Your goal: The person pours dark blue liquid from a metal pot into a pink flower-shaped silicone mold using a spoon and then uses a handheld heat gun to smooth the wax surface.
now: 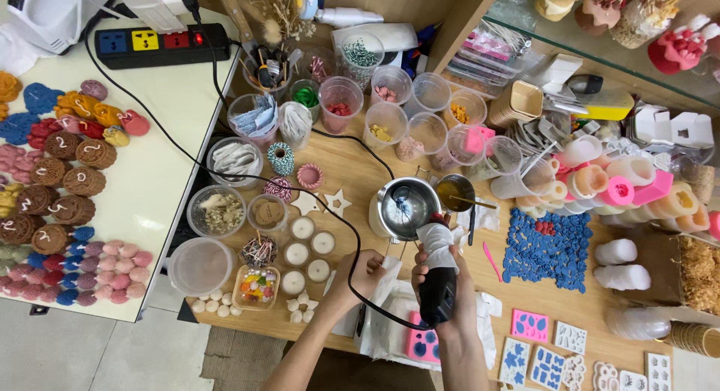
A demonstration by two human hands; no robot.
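Partly hidden: my right hand [442, 282] is wrapped tight around a black tool [437, 290], and its nose, bound in white cloth, covers the near rim of the steel pot [406, 207] at my 12 o'clock. What the tip does inside the pot I cannot make out. My left hand [362, 275], at 9 o'clock of the right, rests on white paper [382, 316] with fingers curled; the black cord [225, 170] crosses it, so whether it pinches anything I cannot tell. A pink mould [424, 344] lies half under my right wrist. Both forearms are cut off at the bottom edge.

Edges: bench front runs just behind my elbows. At 10 o'clock, small white candles [307, 248] sit near the left hand. At 3 o'clock a blue mat [546, 248] lies near; the bare wood between it and my right hand holds only a pink stick [491, 260]. At 1 o'clock a small pan [454, 192] touches the pot.
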